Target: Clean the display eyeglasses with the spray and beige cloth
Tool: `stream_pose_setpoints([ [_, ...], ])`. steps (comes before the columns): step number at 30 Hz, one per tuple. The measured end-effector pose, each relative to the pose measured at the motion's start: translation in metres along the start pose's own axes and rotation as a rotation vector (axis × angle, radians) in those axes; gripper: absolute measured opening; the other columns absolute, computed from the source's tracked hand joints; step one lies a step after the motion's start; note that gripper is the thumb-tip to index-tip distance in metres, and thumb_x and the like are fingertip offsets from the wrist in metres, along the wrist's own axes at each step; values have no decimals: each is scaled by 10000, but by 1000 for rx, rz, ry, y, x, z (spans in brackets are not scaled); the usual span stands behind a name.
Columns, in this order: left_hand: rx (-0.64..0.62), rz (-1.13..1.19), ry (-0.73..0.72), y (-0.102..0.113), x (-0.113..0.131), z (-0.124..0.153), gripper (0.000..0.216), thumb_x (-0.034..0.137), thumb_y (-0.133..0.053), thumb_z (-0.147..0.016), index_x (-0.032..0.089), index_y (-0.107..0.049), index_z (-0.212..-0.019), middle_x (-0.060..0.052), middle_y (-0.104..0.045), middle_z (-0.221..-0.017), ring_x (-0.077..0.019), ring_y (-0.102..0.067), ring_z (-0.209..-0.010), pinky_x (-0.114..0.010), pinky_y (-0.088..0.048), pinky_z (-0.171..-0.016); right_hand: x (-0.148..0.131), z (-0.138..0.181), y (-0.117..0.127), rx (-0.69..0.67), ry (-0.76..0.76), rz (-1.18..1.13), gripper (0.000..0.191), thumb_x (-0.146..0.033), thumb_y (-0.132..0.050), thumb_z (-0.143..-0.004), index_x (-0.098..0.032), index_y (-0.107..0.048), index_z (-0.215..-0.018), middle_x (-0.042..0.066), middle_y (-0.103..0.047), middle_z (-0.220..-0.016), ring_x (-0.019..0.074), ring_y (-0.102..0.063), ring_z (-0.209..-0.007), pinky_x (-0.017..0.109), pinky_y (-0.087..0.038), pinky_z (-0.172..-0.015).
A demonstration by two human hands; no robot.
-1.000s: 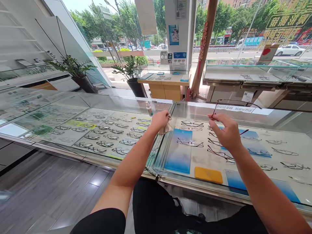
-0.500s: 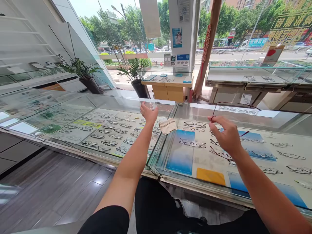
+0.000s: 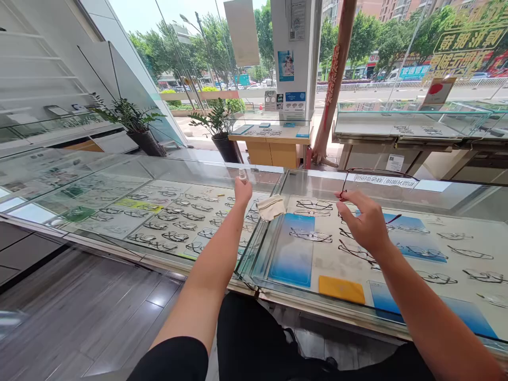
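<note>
My left hand (image 3: 242, 191) is closed round a small spray bottle (image 3: 242, 174) standing on the glass counter top (image 3: 222, 172); only the bottle's white cap shows above my fingers. A beige cleaning cloth (image 3: 271, 207) lies on the glass just right of that hand. My right hand (image 3: 365, 221) pinches a thin dark-framed pair of glasses (image 3: 377, 173) by one end and holds it up above the counter, its arms spread open.
Under the glass lie several rows of glasses, blue mats (image 3: 294, 246) and a yellow pad (image 3: 342, 289). More display cases (image 3: 408, 124) stand behind, with two potted plants (image 3: 216, 124) and a window onto the street. Grey floor is at lower left.
My left hand has let go of the cloth, which now lies on the glass, and has reached forward to close on the spray bottle. My right hand has stayed put with the glasses.
</note>
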State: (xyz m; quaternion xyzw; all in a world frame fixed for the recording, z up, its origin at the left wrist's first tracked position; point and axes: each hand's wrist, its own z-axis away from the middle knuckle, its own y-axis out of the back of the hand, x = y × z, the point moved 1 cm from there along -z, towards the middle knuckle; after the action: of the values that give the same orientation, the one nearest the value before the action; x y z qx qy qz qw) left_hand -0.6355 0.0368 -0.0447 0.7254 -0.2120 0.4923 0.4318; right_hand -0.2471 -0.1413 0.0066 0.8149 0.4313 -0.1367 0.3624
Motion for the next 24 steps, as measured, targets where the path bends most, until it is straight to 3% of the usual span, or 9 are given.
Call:
stream_pose_setpoints([
  [3,5,90,-41,1,19,9,235,212,-560,-1078,182,-606,-1307,-99,-711,-1184,-209,-687,-1049,-349,-581,-919,0,-1,1,14,7,-1,299,-393,-597,-1084,-216,-812,-1195,130,-868,-1199,322,-812,-1119,511,-632,-959],
  [5,-24,160,-88,0,34,19,163,264,-540,-1065,213,-591,-1211,-71,-687,-1068,-195,-662,-953,-314,-555,-819,-1,-1,1,19,7,-2,296,-390,-590,-1089,-227,-806,-1207,123,-863,-1180,314,-807,-1095,507,-628,-954],
  [7,-86,225,-137,-2,49,34,174,409,-541,-1064,237,-569,-1066,-48,-642,-939,-185,-626,-840,-298,-521,-720,-2,-2,1,22,4,-7,291,-393,-584,-1093,-236,-800,-1208,119,-857,-1178,311,-801,-1087,507,-625,-955],
  [10,-224,301,-189,-7,69,63,533,742,-423,-1051,256,-489,-842,-33,-552,-778,-169,-542,-685,-301,-455,-597,-4,-2,1,26,-3,-27,289,-399,-581,-1097,-237,-787,-1221,122,-849,-1199,308,-793,-1087,508,-622,-964],
  [13,-519,467,-182,-9,86,99,813,1015,-211,-936,265,-405,-690,-2,-403,-630,-138,-389,-534,-300,-328,-482,-6,-1,-1,21,-15,-62,281,-398,-575,-1103,-244,-776,-1226,122,-842,-1224,301,-788,-1087,507,-621,-982],
  [16,-923,680,-115,-10,100,133,928,1158,-200,-781,264,-351,-581,27,-274,-528,-117,-279,-460,-289,-206,-430,-9,0,-4,3,-38,-107,278,-398,-576,-1103,-241,-774,-1219,115,-840,-1210,287,-784,-1056,493,-628,-969],
  [18,-1117,726,-74,-9,106,148,952,1192,-210,-721,267,-321,-526,32,-226,-475,-117,-260,-429,-290,-189,-406,-13,1,-6,-16,-61,-146,274,-402,-584,-1098,-236,-776,-1201,108,-841,-1188,275,-779,-1026,476,-634,-948],
  [21,-1283,735,-26,-8,110,161,950,1199,-205,-699,275,-287,-491,29,-191,-434,-126,-255,-410,-296,-202,-389,-18,3,-10,-60,-105,-233,260,-411,-590,-1092,-243,-776,-1161,100,-845,-1182,266,-773,-1030,453,-635,-932],
  [24,-1321,705,10,-9,110,165,940,1196,-202,-689,285,-291,-476,25,-177,-421,-138,-249,-416,-301,-208,-393,-21,4,-14,-102,-144,-333,247,-414,-592,-1085,-250,-774,-1115,95,-845,-1197,264,-767,-1074,446,-625,-955],
])
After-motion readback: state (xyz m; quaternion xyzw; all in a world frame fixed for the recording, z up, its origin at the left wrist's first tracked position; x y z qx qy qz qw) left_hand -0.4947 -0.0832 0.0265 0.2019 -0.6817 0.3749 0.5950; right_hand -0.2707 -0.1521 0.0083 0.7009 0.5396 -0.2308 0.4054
